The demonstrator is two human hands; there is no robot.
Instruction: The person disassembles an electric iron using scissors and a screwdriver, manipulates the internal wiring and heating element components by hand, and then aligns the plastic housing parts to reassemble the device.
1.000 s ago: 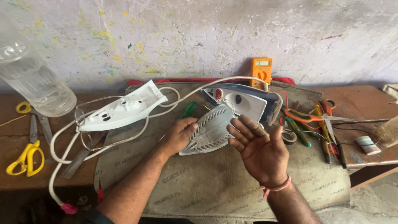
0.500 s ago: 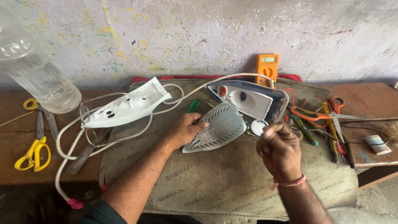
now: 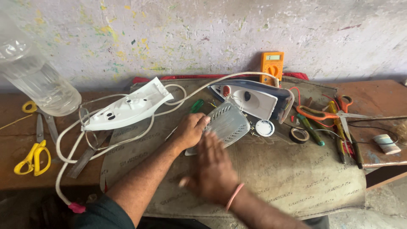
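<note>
**Two hands at a taken-apart iron on a cluttered counter**

Two bare hands are seen from above over a grey mat spread on a wooden counter. The left hand is closed on the near edge of a grey ribbed iron plate, which lies tilted at the middle of the mat. The right hand is blurred, just in front of the plate, with fingers spread and flat; nothing is held in it, and whether it touches the plate cannot be told.

Just behind the plate, a white and blue iron body is propped on its side. A small white round dial lies beside the plate, to its right, and a roll of black tape is near that. A white iron cover rests to the left, ringed by a looping white cord. A green screwdriver is partly hidden behind the left hand.

An orange multimeter is leaned against the stained wall. Orange scissors and several other tools are heaped at the right. Yellow scissors and a clear plastic bottle are at the far left.
</note>
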